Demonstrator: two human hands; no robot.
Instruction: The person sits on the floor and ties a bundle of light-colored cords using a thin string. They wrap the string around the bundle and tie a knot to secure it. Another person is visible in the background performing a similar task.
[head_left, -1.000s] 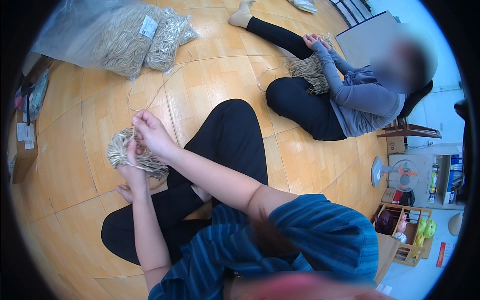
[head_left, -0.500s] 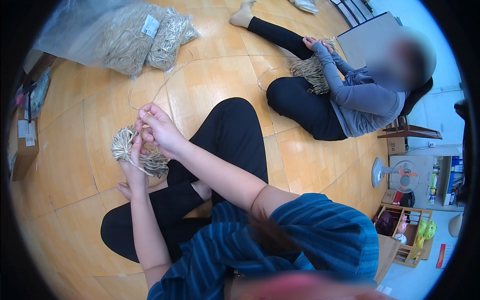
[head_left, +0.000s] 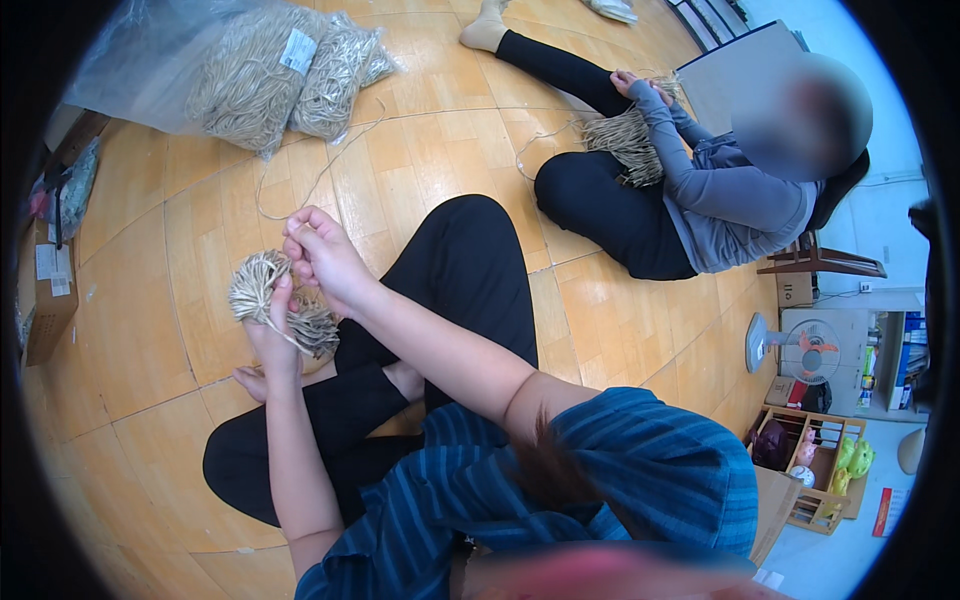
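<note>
A bundle of looped beige cord [head_left: 257, 287] is gripped in my left hand [head_left: 278, 338], with its loops fanning out on both sides of my fingers. Just above and to the right of it, my right hand [head_left: 328, 258] pinches a thin length of cord [head_left: 340, 157]. From those fingertips the strand runs away across the floor in a loose loop, its far end lying below the bags. Both hands are in front of my crossed legs. Where the strand meets the bundle is hidden by my fingers.
Clear plastic bags of beige cord [head_left: 250, 75] lie at the far left. Another person [head_left: 720, 200] sits on the right, holding a similar cord bundle [head_left: 625, 140]. A cardboard box [head_left: 50, 290] stands at the left edge. A fan [head_left: 808, 350] and wooden shelf [head_left: 800, 450] are at right.
My right hand has moved slightly right and away from the bundle, the strand still pinched. My left hand and the bundle have shifted a little to the right.
</note>
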